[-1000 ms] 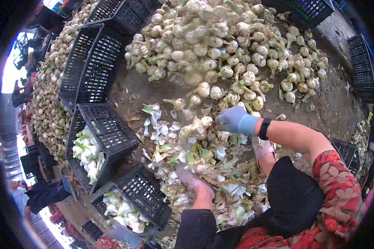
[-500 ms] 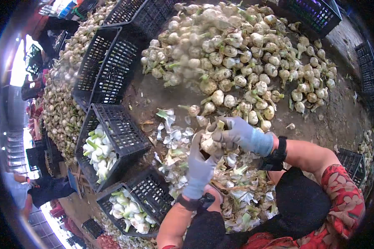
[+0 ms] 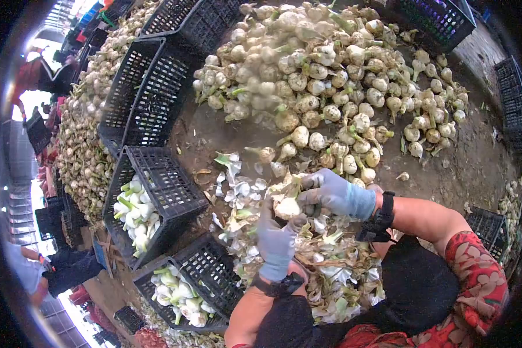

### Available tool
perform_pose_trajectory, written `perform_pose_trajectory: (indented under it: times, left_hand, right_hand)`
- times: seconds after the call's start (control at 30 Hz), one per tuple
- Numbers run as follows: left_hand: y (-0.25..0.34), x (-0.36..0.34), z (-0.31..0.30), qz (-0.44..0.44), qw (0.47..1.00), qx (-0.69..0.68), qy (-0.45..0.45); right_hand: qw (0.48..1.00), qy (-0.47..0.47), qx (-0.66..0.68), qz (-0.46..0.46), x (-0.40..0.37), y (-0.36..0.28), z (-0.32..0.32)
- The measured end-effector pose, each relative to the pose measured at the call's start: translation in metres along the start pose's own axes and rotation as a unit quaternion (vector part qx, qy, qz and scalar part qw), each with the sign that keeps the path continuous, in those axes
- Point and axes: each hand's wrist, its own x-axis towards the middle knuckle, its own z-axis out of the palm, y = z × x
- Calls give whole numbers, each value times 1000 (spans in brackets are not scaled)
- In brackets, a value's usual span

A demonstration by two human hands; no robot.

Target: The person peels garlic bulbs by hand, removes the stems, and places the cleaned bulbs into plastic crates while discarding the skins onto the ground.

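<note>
Two gloved hands closed on one bulb above a heap of peelings

Nearest, left hand (image 3: pixel 275 240) and right hand (image 3: pixel 337 194), both in grey gloves, fingers clenched from either side around a pale bulb (image 3: pixel 288 207), held just over the heap of peelings (image 3: pixel 330 272) by the knees. Black band (image 3: pixel 380 219) on the right wrist. Off to the left, a near crate (image 3: pixel 214 272) and a second crate (image 3: pixel 168 180) — each part-filled with peeled white bulbs. Beyond, a bare patch of brown dirt floor (image 3: pixel 214 130) strewn with scraps. Further on, a big pile of unpeeled bulbs (image 3: pixel 330 69) with green stalks, and empty crates (image 3: pixel 151 87) tipped beside it. At the far left edge, daylight, a long bank of bulbs (image 3: pixel 81 145) and another person (image 3: pixel 58 269) in dark clothes.
</note>
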Motion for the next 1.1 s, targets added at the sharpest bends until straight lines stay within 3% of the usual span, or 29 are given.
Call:
perform_pose_trajectory:
  times: [0.03,0.07,0.1,0.13,0.17,0.2,0.27,0.3,0.33,0.37,0.43,0.47,0.5,0.6,0.63,0.7,0.77,0.83,0.9,0.93,1.0,1.03,1.07,1.1]
  left_hand:
    - [0,0,-1,0,1000,0,0]
    - [1,0,-2,-41,997,-59,-40]
    - [2,0,-4,-81,986,-118,-80]
    - [8,3,-5,-82,987,-117,-79]
    - [18,8,-6,-206,917,-320,-122]
    - [23,12,-7,-317,789,-503,-156]
    - [7,18,-14,-326,784,-496,-182]
    - [0,20,-16,-335,779,-488,-209]
    - [12,21,-4,-323,841,-425,-90]
    - [23,20,-2,-323,841,-425,-90]
    - [38,19,3,-120,958,-239,-106]
    - [28,19,1,-191,933,-285,-114]
    - [22,13,7,-117,966,-215,-80]
    - [4,12,8,-153,943,-292,-41]
    - [7,13,4,-184,924,-325,-79]
    - [14,11,1,-241,914,-321,-55]
    - [5,9,-8,-226,913,-326,-94]
    - [3,7,-8,-207,911,-331,-132]
    - [6,1,-3,-182,955,-200,-124]
    - [1,1,-5,-203,942,-223,-149]
    - [7,0,-13,-249,926,-223,-179]
    - [9,-1,-18,-292,905,-225,-210]
    - [2,1,-21,-352,853,-323,-209]
    - [-2,0,-22,-350,855,-323,-202]
  right_hand:
    - [1000,0,0,1,5,14,-2]
    - [972,85,-178,-130,12,27,-2]
    - [889,165,-345,-254,16,40,-4]
    - [902,139,-358,-196,10,22,-2]
    - [903,139,-357,-196,6,16,-2]
    - [885,142,-403,-184,4,12,-2]
    - [865,144,-449,-173,5,14,-1]
    - [882,171,-391,-198,7,23,2]
    - [895,198,-332,-222,7,28,6]
    - [895,198,-332,-222,5,28,10]
    - [949,183,-217,-136,0,28,21]
    - [928,171,-278,-177,-1,25,27]
    - [919,163,-319,-165,-8,21,32]
    - [916,157,-332,-163,-4,46,37]
    - [943,140,-273,-130,-2,47,33]
    - [965,126,-211,-95,4,57,20]
    - [911,219,-338,-88,10,66,4]
    - [915,241,-320,-44,10,62,-11]
    - [863,360,-329,-134,9,60,-20]
    - [864,357,-328,-135,10,57,-26]
    - [835,341,-432,5,15,50,-41]
    - [805,392,-446,-5,20,65,-54]
    - [814,321,-482,43,18,60,-61]
    - [816,245,-515,91,17,56,-65]
